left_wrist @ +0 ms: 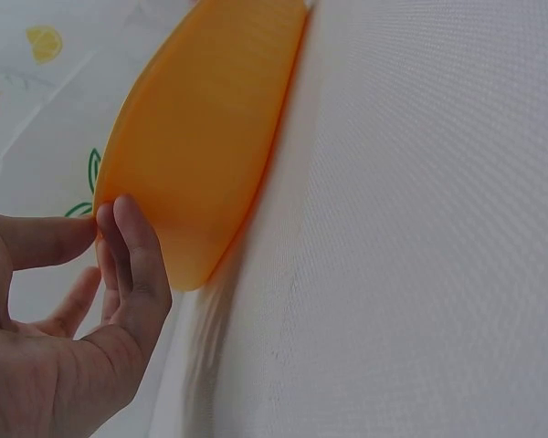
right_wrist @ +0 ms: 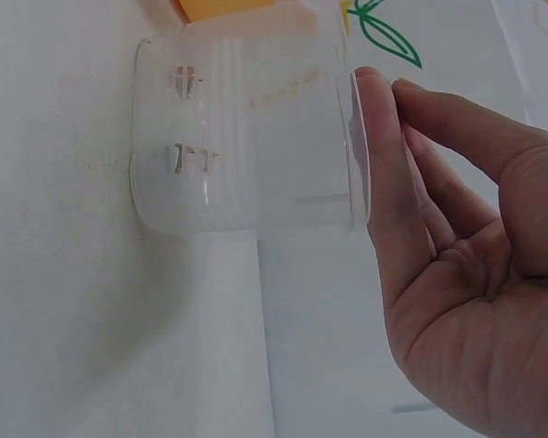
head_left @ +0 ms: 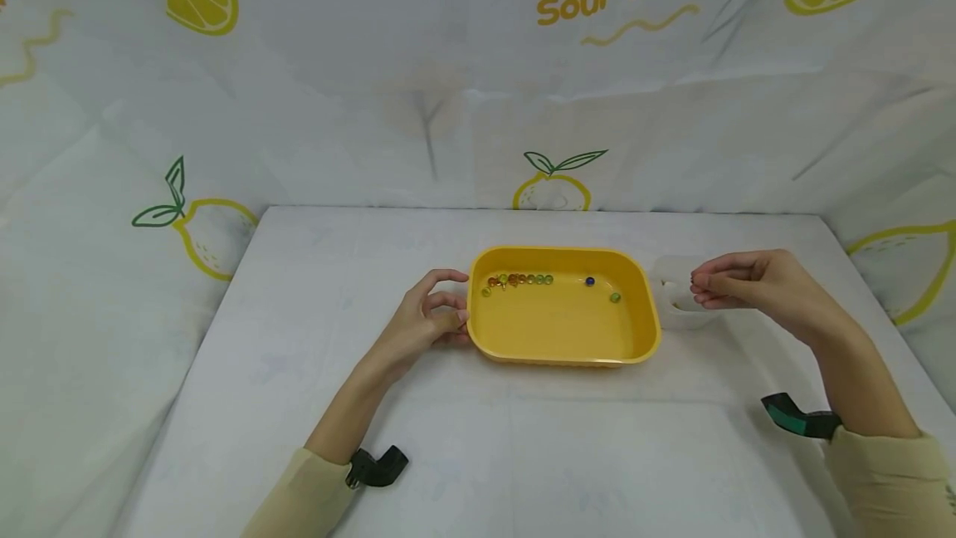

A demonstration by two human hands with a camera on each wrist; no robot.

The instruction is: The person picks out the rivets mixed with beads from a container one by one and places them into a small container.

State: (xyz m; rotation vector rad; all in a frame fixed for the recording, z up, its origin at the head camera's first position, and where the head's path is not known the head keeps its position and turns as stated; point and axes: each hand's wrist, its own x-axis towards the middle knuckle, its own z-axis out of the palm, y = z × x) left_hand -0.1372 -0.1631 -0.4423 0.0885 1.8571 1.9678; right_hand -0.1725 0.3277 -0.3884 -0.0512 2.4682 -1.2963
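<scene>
My left hand [head_left: 427, 314] holds the left end of a yellow tray [head_left: 553, 339]. In the left wrist view, its thumb and fingertips are right at the rim of the tray [left_wrist: 196, 137]. Inside the tray, several amber and green glass marbles [head_left: 530, 279] line the far side; a blue marble [head_left: 590, 281] and a green marble [head_left: 616, 297] lie farther right. My right hand [head_left: 747, 282] is over a clear plastic container [head_left: 687, 322], with thumb and fingers pinching a small dark thing, mostly hidden. Small pieces show through the container wall [right_wrist: 247, 164] in the right wrist view.
Tray and container stand side by side on a white-covered table [head_left: 448, 447]. Behind the table hangs a white cloth [head_left: 336, 106] printed with lemons and lettering. Both wrists wear dark straps with camera mounts.
</scene>
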